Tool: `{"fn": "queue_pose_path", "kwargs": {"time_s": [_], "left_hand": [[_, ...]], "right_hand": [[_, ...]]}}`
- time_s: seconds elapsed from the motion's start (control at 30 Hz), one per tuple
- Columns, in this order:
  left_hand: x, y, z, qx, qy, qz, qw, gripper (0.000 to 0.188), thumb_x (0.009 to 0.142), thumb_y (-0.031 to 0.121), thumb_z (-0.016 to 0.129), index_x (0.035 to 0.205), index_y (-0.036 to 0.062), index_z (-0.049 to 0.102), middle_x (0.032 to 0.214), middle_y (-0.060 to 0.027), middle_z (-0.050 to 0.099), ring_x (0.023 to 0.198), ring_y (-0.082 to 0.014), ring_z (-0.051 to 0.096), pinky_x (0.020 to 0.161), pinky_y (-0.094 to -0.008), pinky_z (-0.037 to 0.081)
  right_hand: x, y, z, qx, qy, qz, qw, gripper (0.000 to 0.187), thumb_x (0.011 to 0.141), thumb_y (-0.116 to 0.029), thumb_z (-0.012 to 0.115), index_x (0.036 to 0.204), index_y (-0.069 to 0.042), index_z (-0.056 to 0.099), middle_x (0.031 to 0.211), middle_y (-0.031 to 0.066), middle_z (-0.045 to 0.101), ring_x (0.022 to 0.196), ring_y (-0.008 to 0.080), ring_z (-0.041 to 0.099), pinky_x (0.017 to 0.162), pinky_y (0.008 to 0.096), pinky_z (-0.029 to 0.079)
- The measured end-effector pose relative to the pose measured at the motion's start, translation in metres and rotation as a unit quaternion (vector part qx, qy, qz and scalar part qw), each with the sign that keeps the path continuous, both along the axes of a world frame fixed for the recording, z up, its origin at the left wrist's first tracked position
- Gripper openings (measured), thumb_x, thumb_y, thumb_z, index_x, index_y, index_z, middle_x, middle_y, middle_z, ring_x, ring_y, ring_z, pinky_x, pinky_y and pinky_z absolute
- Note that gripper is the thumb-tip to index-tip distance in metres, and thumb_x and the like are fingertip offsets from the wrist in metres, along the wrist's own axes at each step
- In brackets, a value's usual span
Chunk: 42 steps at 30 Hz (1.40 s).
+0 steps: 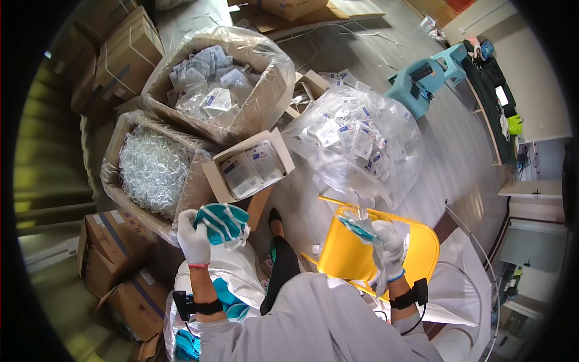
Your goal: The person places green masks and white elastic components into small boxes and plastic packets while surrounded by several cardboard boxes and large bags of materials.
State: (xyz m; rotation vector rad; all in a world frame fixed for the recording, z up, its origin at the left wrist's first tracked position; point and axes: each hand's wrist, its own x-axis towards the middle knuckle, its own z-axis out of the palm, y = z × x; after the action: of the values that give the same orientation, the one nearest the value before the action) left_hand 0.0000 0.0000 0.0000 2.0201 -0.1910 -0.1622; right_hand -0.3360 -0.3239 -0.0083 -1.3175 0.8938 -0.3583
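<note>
My left hand (193, 240), in a white glove, grips a teal face mask (224, 222) with white straps, held above a white sack (238, 274) with more teal masks inside. In a white glove too, my right hand (391, 247) is closed on another teal and white face mask (356, 229), over a yellow folding chair (428, 250). Something pale and thin hangs by the right palm; I cannot make out what it is. Ahead, between the hands, an open cardboard box (218, 181) holds flat packets in clear wrappers.
A large plastic-lined carton (268, 99) of packets and a lined carton of white strips (154, 169) stand to the left. A clear bag of packets (362, 133) lies ahead right. Blue plastic stools (416, 96) stand beyond; closed cartons (129, 241) fill the left side.
</note>
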Motion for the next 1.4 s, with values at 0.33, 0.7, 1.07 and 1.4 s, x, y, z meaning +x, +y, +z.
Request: {"fn": "queue_pose_path", "kwargs": {"time_s": [0.33, 0.7, 1.07, 1.4], "left_hand": [[0.076, 0.042, 0.017, -0.117, 0.195, -0.019, 0.974, 0.04, 0.096, 0.026, 0.052, 0.068, -0.0001, 0.064, 0.062, -0.0005, 0.057, 0.055, -0.0083, 0.048, 0.053, -0.0236, 0.038], [0.018, -0.07, 0.076, 0.058, -0.051, -0.324, 0.943, 0.02, 0.073, 0.023, 0.079, 0.089, 0.0116, 0.073, 0.09, -0.0066, 0.068, 0.072, -0.0249, 0.068, 0.064, -0.0332, 0.054], [0.006, -0.108, 0.049, -0.074, 0.088, 0.058, 0.992, 0.008, 0.081, 0.002, 0.073, 0.088, -0.0007, 0.071, 0.078, -0.0075, 0.067, 0.072, -0.015, 0.062, 0.067, -0.03, 0.049], [0.031, -0.151, -0.11, -0.169, 0.239, 0.203, 0.934, 0.028, 0.099, 0.022, 0.055, 0.102, -0.0037, 0.067, 0.086, -0.0054, 0.068, 0.071, -0.0077, 0.057, 0.065, -0.0227, 0.044]], "right_hand": [[0.198, 0.014, 0.029, -0.424, 0.006, 0.263, 0.867, 0.025, 0.078, -0.006, 0.073, 0.103, -0.002, 0.072, 0.094, 0.0105, 0.069, 0.084, 0.0262, 0.067, 0.075, 0.0317, 0.054], [0.244, 0.03, 0.062, -0.22, -0.087, 0.35, 0.906, 0.024, 0.087, -0.015, 0.066, 0.107, -0.003, 0.071, 0.092, 0.0101, 0.07, 0.084, 0.0251, 0.068, 0.073, 0.032, 0.053], [0.241, -0.083, -0.049, -0.375, -0.063, 0.376, 0.845, 0.024, 0.083, -0.011, 0.059, 0.103, -0.013, 0.071, 0.092, 0.0089, 0.071, 0.083, 0.0292, 0.068, 0.071, 0.0379, 0.053], [0.123, -0.41, -0.302, -0.086, 0.304, 0.079, 0.946, 0.01, 0.084, -0.01, 0.069, 0.093, -0.008, 0.066, 0.08, 0.0001, 0.06, 0.073, 0.0131, 0.056, 0.06, 0.032, 0.045]]}}
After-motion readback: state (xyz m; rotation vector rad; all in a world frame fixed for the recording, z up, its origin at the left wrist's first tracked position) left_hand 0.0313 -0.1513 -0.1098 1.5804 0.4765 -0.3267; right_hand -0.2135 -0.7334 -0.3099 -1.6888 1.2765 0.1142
